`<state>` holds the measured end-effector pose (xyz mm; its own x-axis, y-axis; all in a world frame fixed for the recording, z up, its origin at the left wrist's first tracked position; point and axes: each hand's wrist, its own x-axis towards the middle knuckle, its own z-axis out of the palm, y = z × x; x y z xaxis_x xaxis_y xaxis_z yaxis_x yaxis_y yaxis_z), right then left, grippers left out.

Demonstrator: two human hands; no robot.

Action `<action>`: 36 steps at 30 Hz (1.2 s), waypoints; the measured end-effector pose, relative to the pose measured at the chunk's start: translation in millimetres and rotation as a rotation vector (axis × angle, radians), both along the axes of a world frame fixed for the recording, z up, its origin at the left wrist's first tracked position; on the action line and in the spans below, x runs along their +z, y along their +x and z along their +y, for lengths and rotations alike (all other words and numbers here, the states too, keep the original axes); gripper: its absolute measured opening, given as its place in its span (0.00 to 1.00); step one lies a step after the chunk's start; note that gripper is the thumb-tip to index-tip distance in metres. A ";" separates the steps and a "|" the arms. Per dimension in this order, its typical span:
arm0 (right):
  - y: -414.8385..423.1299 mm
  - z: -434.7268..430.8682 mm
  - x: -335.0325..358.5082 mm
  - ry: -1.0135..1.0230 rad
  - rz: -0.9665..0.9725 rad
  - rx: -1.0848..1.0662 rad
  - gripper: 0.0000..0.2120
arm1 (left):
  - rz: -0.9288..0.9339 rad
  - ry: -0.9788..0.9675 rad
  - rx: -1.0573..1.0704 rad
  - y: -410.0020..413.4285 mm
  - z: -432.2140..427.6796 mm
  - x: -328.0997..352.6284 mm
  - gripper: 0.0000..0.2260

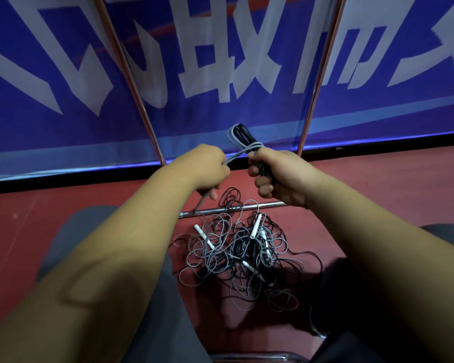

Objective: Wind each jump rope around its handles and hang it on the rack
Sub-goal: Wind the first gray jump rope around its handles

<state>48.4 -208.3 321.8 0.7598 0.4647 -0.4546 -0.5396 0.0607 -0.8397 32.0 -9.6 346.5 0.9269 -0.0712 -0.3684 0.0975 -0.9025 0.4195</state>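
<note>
— Hands first. What do you record?
— Right hand (281, 176) closed round a pair of black handles (243, 134). They are held side by side, upper ends pointing up and away from the person. Left hand (207, 169) closed on the grey rope (237, 155), fingers curled round it.
— And the rope itself?
— Several turns lie across the handles just above the right thumb, with a loop standing beside the handle tops. From there a strand runs taut to the left hand, passes through the fist and drops below it toward the floor (378, 192).
— Where does that strand end?
— Cannot tell. It blurs and is lost near the pile of ropes (236, 255).
— Describe the pile.
— Grey and black cords tangled together on the red floor, between the person's knees. White handles (203, 237) show among the loops, count uncertain.
— The rack (132, 85)?
— Two metal uprights rise ahead of the hands, one to the left, one to the right, spreading apart toward the top. A base bar (212, 211) lies on the floor below the hands, and loops from the far edge of the pile cross it.
— Behind it?
— A blue banner (220, 113) with large white characters, set along the far edge of the floor
</note>
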 end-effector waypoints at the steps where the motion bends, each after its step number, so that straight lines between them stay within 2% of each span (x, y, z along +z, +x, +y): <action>1: -1.2 1.1 2.8 0.023 0.007 -0.007 0.12 | 0.031 -0.091 0.063 -0.3 -3.3 -1.7 0.10; 3: -0.7 0.8 5.8 0.070 0.051 -0.058 0.21 | 0.063 -0.327 0.169 -0.3 -8.1 -1.5 0.09; 6: 4.9 -4.7 5.8 0.122 0.112 -0.147 0.22 | 0.021 -0.592 0.219 1.0 -4.7 6.6 0.07; 9: 8.6 -9.9 4.7 0.124 0.123 -0.193 0.18 | -0.105 -0.589 0.048 1.0 4.6 18.5 0.07; 12: 10.4 -13.9 4.1 0.151 0.135 -0.223 0.14 | 0.025 -0.707 -0.095 -1.6 10.0 23.5 0.09; 14: 11.1 -16.8 6.2 0.162 0.133 -0.226 0.13 | 0.110 -0.701 -0.156 -2.5 13.4 22.1 0.14; 16: 10.1 -17.9 9.3 0.158 0.120 -0.208 0.14 | 0.107 -0.572 -0.162 -1.1 15.4 18.1 0.16; 19: 7.1 -14.9 11.2 0.141 0.103 -0.154 0.16 | 0.022 -0.350 -0.027 1.1 13.5 11.8 0.10; 22: 6.4 -12.5 10.9 0.159 0.122 -0.130 0.14 | -0.125 -0.273 0.170 0.4 5.7 12.9 0.04; 24: 7.5 -11.8 11.9 0.167 0.134 -0.138 0.14 | -0.284 -0.307 0.300 1.0 -2.3 17.1 0.07; 26: 9.3 -10.8 12.2 0.178 0.145 -0.169 0.14 | -0.328 -0.488 0.391 1.1 -10.2 23.7 0.08; 28: 10.5 -11.0 12.3 0.180 0.149 -0.214 0.12 | -0.250 -0.709 0.410 0.5 -12.7 27.9 0.06; 30: 11.9 -13.3 11.1 0.158 0.137 -0.258 0.10 | -0.145 -0.844 0.361 -1.6 -6.9 29.4 0.05; 36: 15.4 -18.2 7.2 0.117 0.114 -0.343 0.09 | 0.098 -0.955 0.071 -9.9 12.3 38.1 0.10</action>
